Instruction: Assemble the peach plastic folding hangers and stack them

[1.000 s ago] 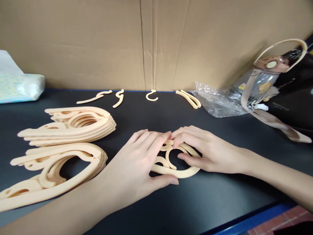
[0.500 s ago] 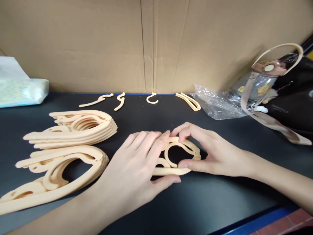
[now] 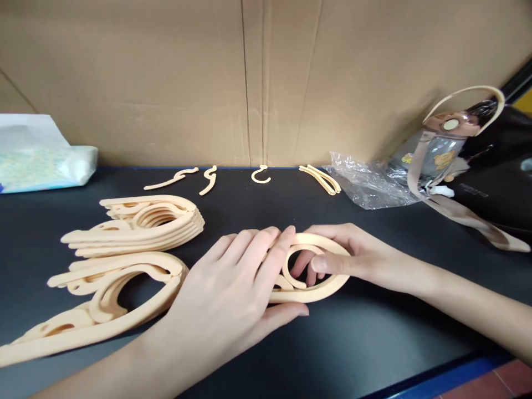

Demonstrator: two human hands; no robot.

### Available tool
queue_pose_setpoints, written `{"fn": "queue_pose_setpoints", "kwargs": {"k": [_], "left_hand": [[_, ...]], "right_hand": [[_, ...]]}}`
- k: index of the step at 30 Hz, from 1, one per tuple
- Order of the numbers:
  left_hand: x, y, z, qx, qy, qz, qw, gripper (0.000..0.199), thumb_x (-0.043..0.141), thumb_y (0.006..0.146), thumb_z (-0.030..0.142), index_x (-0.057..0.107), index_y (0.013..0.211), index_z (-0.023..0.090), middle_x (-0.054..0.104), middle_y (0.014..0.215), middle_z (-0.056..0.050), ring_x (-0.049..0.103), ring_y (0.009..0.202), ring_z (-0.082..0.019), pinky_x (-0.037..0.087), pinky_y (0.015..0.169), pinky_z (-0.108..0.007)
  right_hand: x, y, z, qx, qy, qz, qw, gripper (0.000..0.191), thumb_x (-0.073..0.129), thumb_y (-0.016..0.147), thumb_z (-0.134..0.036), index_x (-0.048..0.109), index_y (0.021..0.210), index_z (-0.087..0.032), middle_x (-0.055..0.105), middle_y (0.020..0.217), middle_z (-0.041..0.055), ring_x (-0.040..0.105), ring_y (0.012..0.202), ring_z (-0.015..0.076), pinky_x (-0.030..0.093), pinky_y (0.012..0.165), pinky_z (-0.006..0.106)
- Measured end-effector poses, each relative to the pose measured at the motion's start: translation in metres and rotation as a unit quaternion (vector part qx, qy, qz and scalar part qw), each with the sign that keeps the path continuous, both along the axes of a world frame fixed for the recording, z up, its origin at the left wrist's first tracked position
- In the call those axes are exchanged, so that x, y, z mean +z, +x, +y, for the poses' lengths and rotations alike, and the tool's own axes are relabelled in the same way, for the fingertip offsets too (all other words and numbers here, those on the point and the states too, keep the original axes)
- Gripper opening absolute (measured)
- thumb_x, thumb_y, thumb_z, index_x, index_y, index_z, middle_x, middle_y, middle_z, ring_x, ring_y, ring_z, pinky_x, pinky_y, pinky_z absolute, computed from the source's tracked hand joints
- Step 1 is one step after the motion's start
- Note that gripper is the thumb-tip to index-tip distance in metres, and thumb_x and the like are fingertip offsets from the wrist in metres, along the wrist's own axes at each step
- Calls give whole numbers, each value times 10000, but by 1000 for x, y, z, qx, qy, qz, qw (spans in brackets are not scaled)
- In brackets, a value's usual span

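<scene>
A cream plastic folding hanger (image 3: 332,288) lies on the black table, its curved end and inner hook showing between my hands. My left hand (image 3: 236,277) is laid over its left part, fingers together on top and thumb along the near side. My right hand (image 3: 344,255) grips the rounded right end, thumb on top of the rim and fingertips showing through the opening. Left of my hands lie two stacks of similar folded hangers, the farther stack (image 3: 166,235) and the nearer stack (image 3: 166,293).
Loose cream pieces lie along the back: a long arm (image 3: 166,182), a short curved piece (image 3: 210,180), a hook (image 3: 261,178) and paired bars (image 3: 320,178). Clear plastic (image 3: 366,183), a strapped bottle (image 3: 444,144) and a black bag (image 3: 499,166) sit right; a tissue pack (image 3: 54,166) left.
My right hand has shifted its hold, with the thumb now over the rim and fingers inside the opening. The hanger's right end looks closed and rounder. The whole view has shifted slightly.
</scene>
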State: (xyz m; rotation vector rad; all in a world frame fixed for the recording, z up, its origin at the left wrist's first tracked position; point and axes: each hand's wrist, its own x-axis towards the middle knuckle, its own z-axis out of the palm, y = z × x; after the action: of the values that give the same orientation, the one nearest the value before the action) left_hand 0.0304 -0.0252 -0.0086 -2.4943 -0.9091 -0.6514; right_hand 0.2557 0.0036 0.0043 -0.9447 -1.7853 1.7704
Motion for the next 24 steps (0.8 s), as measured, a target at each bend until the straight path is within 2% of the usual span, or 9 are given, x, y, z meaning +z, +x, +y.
{"fn": "queue_pose_setpoints", "kwargs": {"k": [4,17,20,24], "left_hand": [[0,2,-1,-4,-6,-1,1000,708,755,760,523,573,1245,40,692,1121,-135,652,947,-283,472,792,-392],[-2,2,-2,-7,-19,1,1000,687,709,804,509,563,1269,25,680,1162,-145,618,996,-289,428,853,-397],[-1,3,-2,-8,-10,7,1000,616,661,842,467,574,1251,16,688,1158,-147,613,1005,-298,428,851,-411],[9,7,-8,11,-5,34,999,463,591,854,354,615,1193,40,710,1078,-114,630,941,-292,442,771,-417]], "right_hand": [[-1,-3,-3,15,-14,6,1000,230,700,865,-319,683,1026,-155,680,895,19,608,798,125,479,728,233],[-3,-4,-1,4,-21,1,1000,235,658,895,-328,661,1016,-127,690,900,53,623,799,146,498,758,270],[-3,-4,-1,18,-14,0,1000,268,659,896,-357,671,1042,-133,682,894,44,619,804,145,496,757,267],[-1,-2,-2,42,10,-6,999,316,576,945,-424,678,1026,-136,679,916,43,620,810,140,489,747,256]]}}
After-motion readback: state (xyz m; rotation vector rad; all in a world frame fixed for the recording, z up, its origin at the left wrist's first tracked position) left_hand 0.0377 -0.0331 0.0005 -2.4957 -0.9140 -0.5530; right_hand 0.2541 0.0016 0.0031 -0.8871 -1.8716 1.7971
